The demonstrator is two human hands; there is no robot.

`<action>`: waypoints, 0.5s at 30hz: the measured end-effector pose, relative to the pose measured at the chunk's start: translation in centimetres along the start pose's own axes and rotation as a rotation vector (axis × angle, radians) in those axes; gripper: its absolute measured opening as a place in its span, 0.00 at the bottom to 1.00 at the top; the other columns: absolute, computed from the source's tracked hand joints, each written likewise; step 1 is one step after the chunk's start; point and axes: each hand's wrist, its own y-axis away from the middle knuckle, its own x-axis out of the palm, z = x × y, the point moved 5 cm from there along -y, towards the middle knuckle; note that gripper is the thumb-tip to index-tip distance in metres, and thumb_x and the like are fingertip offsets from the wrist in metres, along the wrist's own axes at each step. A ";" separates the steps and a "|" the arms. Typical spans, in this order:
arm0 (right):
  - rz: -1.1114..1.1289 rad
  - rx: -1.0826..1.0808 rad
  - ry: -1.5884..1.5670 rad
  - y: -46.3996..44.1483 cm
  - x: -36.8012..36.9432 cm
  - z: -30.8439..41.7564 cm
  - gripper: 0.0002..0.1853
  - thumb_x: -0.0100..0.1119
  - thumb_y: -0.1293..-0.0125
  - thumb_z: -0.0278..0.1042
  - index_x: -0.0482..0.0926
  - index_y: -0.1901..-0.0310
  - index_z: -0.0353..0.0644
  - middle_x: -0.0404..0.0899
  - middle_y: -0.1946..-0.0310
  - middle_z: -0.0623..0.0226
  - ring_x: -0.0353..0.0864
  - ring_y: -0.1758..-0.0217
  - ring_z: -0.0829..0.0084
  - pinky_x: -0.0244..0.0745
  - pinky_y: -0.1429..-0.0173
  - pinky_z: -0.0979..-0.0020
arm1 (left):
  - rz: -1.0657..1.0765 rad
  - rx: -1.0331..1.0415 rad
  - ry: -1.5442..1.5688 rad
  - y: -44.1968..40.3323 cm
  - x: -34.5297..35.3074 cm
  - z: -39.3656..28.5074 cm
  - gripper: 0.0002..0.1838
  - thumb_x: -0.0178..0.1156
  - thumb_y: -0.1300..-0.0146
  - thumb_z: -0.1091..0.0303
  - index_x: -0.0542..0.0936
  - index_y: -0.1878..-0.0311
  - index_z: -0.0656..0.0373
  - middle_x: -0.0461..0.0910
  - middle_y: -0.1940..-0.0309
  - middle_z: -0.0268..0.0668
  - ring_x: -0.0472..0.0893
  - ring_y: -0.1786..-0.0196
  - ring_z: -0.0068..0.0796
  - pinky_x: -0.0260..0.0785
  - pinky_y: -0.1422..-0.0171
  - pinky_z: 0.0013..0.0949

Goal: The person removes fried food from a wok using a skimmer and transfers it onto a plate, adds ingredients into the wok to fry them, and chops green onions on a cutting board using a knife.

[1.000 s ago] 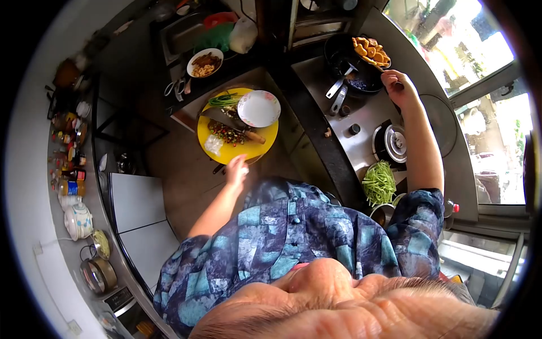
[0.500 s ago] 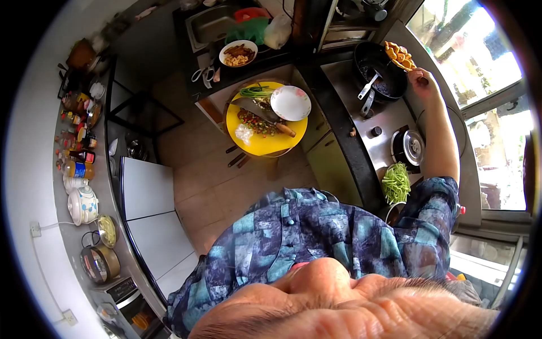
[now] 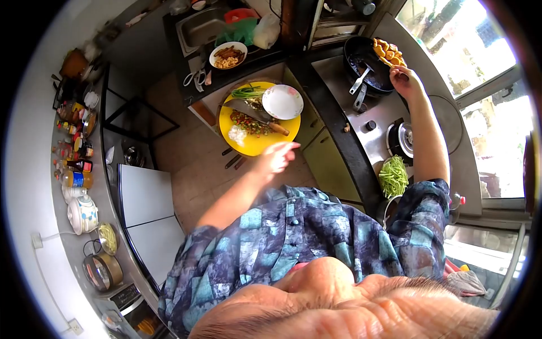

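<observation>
Right hand [image 3: 407, 86]: fingers curled round a dark handle [image 3: 403, 77]; cannot tell whose handle. Fried pieces [image 3: 389, 52] heaped just beyond the fingers, at the edge of the black pan [image 3: 355, 51]. Hand and heap much as half a second ago. Left hand [image 3: 274, 161]: back in view, fingers loosely spread, nothing seen in them, near the yellow board [image 3: 249, 148]. Reads as work staying at the pan, left hand free.

The right hand [image 3: 404, 82], arm outstretched, is curled closed; the left hand [image 3: 275, 159] hangs loose.
</observation>
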 end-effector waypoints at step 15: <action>-0.027 0.075 0.300 1.2 1.1 -8.5 0.06 0.58 0.38 0.33 0.75 0.68 0.40 0.77 0.71 0.60 0.77 0.71 0.70 0.71 0.70 0.73 | 0.152 -0.204 0.009 -15.9 21.0 -8.4 0.35 0.49 0.45 0.24 0.71 0.62 0.52 0.72 0.76 0.33 0.58 0.88 0.14 0.45 0.90 0.17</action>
